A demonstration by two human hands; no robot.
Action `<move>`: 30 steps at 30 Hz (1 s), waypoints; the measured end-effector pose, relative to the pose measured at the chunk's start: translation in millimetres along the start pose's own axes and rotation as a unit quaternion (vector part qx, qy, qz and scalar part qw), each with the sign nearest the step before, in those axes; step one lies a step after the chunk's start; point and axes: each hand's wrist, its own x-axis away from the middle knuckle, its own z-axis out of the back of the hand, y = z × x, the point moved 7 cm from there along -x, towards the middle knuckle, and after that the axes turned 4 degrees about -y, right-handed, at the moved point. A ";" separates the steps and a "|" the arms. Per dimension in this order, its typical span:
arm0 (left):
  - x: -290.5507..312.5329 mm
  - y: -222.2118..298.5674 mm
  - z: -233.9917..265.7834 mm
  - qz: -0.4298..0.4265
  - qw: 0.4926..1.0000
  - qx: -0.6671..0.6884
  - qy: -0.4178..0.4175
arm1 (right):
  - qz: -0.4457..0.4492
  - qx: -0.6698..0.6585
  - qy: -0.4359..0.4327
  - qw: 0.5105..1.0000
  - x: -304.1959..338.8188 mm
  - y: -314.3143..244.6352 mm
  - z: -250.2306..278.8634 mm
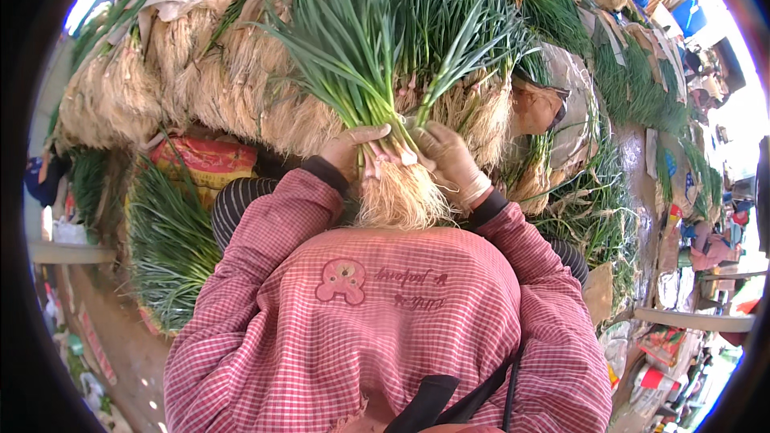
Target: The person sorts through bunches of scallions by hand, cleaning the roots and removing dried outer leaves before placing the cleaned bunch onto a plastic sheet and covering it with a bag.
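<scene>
A bunch of green garlic (353, 72) stands upright in front of my chest, its flat leaves fanning up and away. Pale, slightly pink stem bases sit at hand height, and long straw-coloured roots (401, 196) hang below them. My left hand (351, 149), in a light glove, is closed round the left side of the bunch, thumb across the stems. On the other side my right hand (453, 162), also gloved, grips the stem bases. A few separate stalks (439, 84) lean to the right from beside the right hand's fingers. The fingertips behind the bunch are hidden.
Right behind the bunch lies a long heap of green garlic with its roots (224, 88) toward me. More leaves fill a red and yellow sack (204, 162) at left. Loose stalks (589, 212) lie at right. Other people (710, 247) are at the far right.
</scene>
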 end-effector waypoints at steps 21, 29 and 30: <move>6.0 -33.6 15.0 0.004 0.997 0.069 0.023 | -0.235 0.454 -0.033 0.859 -5.9 57.4 39.3; 17.2 -21.2 -38.2 -0.002 0.979 0.188 -0.085 | -0.069 0.081 -0.120 0.987 -7.5 8.8 -1.7; 16.9 -20.9 -44.4 -0.003 0.978 0.189 -0.088 | 0.041 0.102 -0.109 0.988 -14.0 15.5 -2.7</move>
